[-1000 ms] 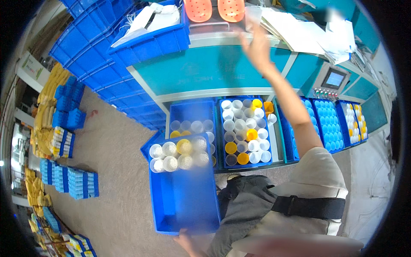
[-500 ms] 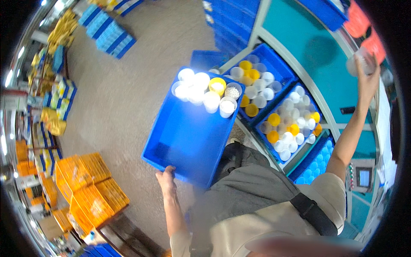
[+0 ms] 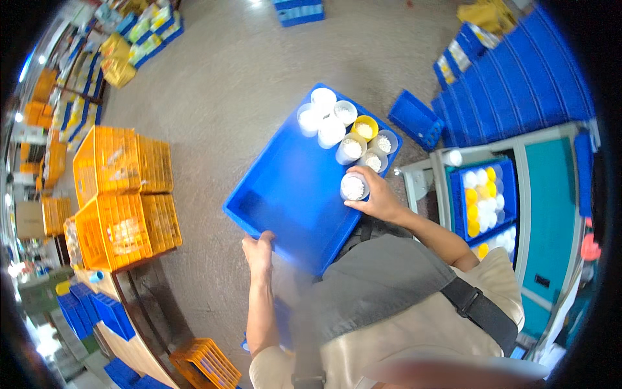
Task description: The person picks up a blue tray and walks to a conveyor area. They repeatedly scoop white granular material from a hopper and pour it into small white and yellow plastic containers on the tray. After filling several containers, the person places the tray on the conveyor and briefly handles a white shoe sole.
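Observation:
A blue plastic tray (image 3: 278, 201) is held up in front of my body. My left hand (image 3: 259, 251) grips its near left rim, thumb over the edge. My right hand (image 3: 379, 196) is closed around a translucent cup (image 3: 354, 187) with small white pieces inside, over the tray's right side. Whether that cup touches the tray floor I cannot tell. Several more cups stand together at the tray's far end, among them a yellow cup (image 3: 365, 128) and a bright white cup (image 3: 323, 100). Those whose insides show hold similar white pieces; glare washes out others.
To the right, a blue crate (image 3: 459, 201) of white and yellow cups sits in a teal-panelled workstation (image 3: 551, 188). Tall blue crate stacks (image 3: 512, 78) stand at the far right. Orange crates (image 3: 107, 227) are stacked at left, beside a wooden table (image 3: 139, 353).
My right hand has come from the far right, above the workstation, to the tray with a cup in it. The view has turned left; my left hand still grips the tray.

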Action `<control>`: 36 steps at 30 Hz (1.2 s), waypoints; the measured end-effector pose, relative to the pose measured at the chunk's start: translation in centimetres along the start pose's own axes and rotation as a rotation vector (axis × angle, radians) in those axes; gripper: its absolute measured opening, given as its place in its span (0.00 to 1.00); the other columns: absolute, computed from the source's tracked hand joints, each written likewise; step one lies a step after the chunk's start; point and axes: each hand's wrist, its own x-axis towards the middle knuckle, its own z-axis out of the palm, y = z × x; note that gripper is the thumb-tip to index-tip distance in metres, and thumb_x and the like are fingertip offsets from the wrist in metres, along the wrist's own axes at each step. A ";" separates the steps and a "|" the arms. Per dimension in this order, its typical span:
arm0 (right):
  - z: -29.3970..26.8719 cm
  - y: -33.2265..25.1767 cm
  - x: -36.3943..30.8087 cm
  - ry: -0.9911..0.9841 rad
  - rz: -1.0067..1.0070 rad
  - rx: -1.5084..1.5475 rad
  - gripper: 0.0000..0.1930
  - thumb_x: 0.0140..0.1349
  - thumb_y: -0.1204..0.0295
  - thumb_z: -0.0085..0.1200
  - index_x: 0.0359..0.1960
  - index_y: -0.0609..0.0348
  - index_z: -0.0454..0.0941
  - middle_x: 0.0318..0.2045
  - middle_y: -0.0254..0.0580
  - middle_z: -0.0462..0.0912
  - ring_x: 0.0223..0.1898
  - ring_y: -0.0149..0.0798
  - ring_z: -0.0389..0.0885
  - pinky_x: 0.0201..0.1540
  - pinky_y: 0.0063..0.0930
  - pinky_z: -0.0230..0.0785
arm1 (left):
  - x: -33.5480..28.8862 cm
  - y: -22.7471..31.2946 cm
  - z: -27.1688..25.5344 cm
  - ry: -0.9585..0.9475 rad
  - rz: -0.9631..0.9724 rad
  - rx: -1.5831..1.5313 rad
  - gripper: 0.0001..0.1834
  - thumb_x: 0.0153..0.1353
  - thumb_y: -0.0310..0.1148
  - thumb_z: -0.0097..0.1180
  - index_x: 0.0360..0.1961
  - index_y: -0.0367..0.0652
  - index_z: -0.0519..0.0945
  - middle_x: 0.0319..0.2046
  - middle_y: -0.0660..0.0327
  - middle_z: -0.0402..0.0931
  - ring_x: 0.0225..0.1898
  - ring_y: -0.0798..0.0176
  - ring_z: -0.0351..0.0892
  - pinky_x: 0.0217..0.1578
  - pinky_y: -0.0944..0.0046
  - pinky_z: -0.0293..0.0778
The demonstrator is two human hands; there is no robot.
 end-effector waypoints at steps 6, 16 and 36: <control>12.1 -3.6 13.9 -0.433 -0.231 0.134 0.38 0.51 0.67 0.74 0.64 0.62 0.68 0.58 0.55 0.73 0.61 0.56 0.74 0.64 0.45 0.69 | 10.8 2.4 -6.2 0.124 -0.121 -0.158 0.03 0.50 0.24 0.59 0.26 0.36 0.78 0.19 0.63 0.73 0.16 0.67 0.68 0.16 0.64 0.59; 28.6 -9.2 46.3 -1.407 -0.408 0.185 0.43 0.63 0.57 0.67 0.71 0.64 0.55 0.66 0.59 0.66 0.67 0.58 0.68 0.65 0.48 0.68 | 36.9 10.4 -17.4 0.246 -0.167 -0.211 0.10 0.50 0.25 0.60 0.35 0.31 0.83 0.26 0.58 0.82 0.25 0.64 0.78 0.28 0.63 0.74; 55.7 -17.5 128.9 -0.192 -0.186 -0.397 0.22 0.72 0.56 0.54 0.51 0.67 0.79 0.44 0.56 0.85 0.44 0.53 0.85 0.51 0.43 0.72 | 98.0 31.0 -48.7 0.279 -0.167 -0.297 0.15 0.53 0.25 0.59 0.42 0.33 0.84 0.34 0.57 0.86 0.35 0.64 0.83 0.39 0.64 0.78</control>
